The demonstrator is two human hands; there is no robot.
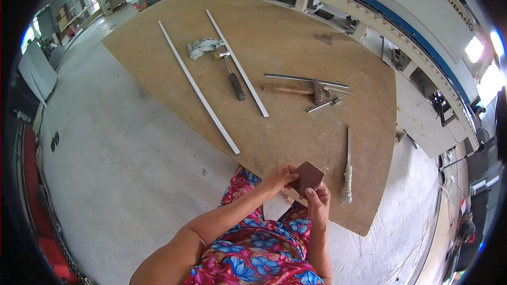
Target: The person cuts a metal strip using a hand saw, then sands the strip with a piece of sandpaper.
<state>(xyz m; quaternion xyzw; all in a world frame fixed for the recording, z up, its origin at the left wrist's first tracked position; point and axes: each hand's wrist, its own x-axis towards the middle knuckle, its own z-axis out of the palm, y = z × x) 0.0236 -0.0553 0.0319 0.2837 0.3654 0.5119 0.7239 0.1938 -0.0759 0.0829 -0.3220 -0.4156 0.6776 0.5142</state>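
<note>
Between my two hands is a small folded piece of brown sandpaper (308, 178), held over the near edge of the brown board tabletop (296, 137). My left hand (282, 178) pinches its left side. The fingers of my right hand (318, 200) grip its lower right part, thumb on top. To the right of my hands lies a long thin file (348, 163), its handle wrapped in pale cord or cloth. Two long white metal strips, the left one (198, 89) and the right one (237, 63), lie on the board at the left.
A black-handled hammer (234, 78) lies between the strips beside a crumpled whitish cloth (204, 47). Right of these are a wooden-handled hammer (296, 91), a dark strip (306, 79) and a metal rod tool (325, 105). A large machine (391, 16) lines the far side.
</note>
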